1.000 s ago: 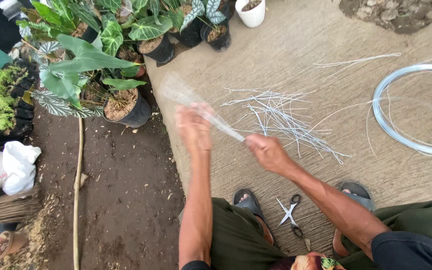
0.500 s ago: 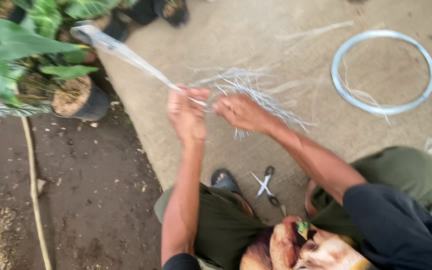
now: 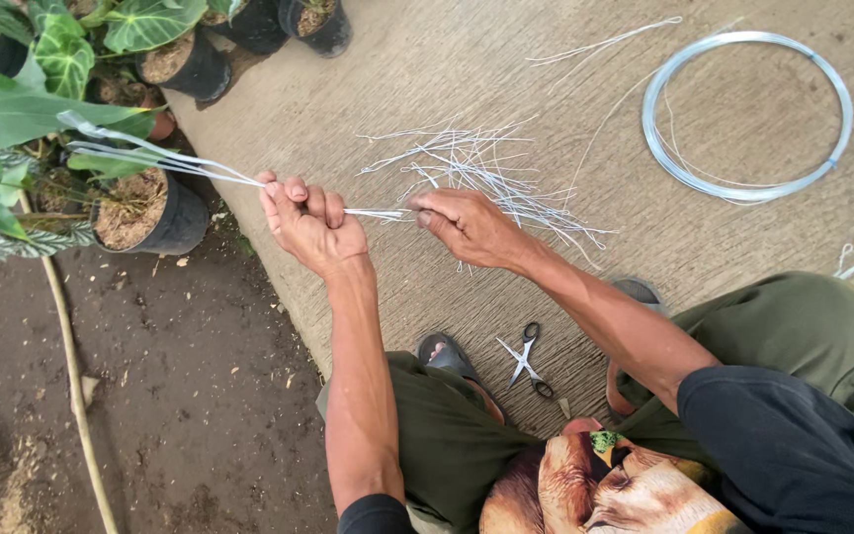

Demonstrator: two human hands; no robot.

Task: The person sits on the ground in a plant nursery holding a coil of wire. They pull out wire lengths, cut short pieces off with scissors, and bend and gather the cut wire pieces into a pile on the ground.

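Outdoor setting, daylight: concrete slab (image 3: 506,59), bare soil ground (image 3: 190,396) at left, potted plants in black pots (image 3: 175,213) along slab's edge.

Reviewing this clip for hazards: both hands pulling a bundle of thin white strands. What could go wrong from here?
1. The left hand and right hand pull the thin strand bundle taut bare-handed; it might cut or slip through either grip.
2. The bundle's free ends whip near the potted plant and could snag its leaves.
3. The scissors lie between the sandalled feet, and loose cut strands litter the concrete: possible stepping or tangling hazard.
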